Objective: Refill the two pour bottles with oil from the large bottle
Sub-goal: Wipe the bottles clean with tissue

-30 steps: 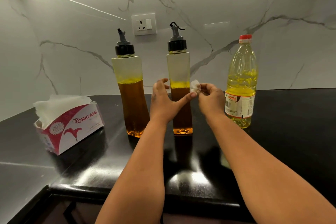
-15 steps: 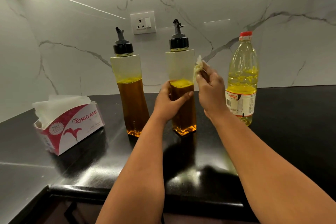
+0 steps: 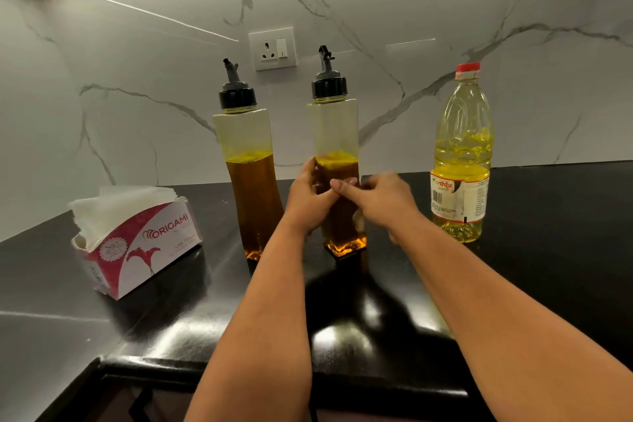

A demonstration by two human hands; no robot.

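Observation:
Two tall clear pour bottles with black spout caps stand on the black counter, each a bit over half full of amber oil. The left pour bottle (image 3: 247, 161) stands free. My left hand (image 3: 306, 199) grips the right pour bottle (image 3: 334, 128) at mid-height, thumb across its front. My right hand (image 3: 384, 203), blurred, is against that bottle's right side with a small white tissue wad (image 3: 358, 220) showing beneath it. The large bottle (image 3: 460, 154) of yellow oil, red cap on, stands at the right, about half full.
An open red-and-white tissue box (image 3: 137, 240) sits at the left of the black counter (image 3: 548, 250). A wall socket (image 3: 273, 49) is on the marble wall behind the bottles. The counter's front edge runs under my forearms.
My right hand has dropped with the tissue from the right pour bottle's upper side to its lower part. The left hand keeps its hold on that bottle.

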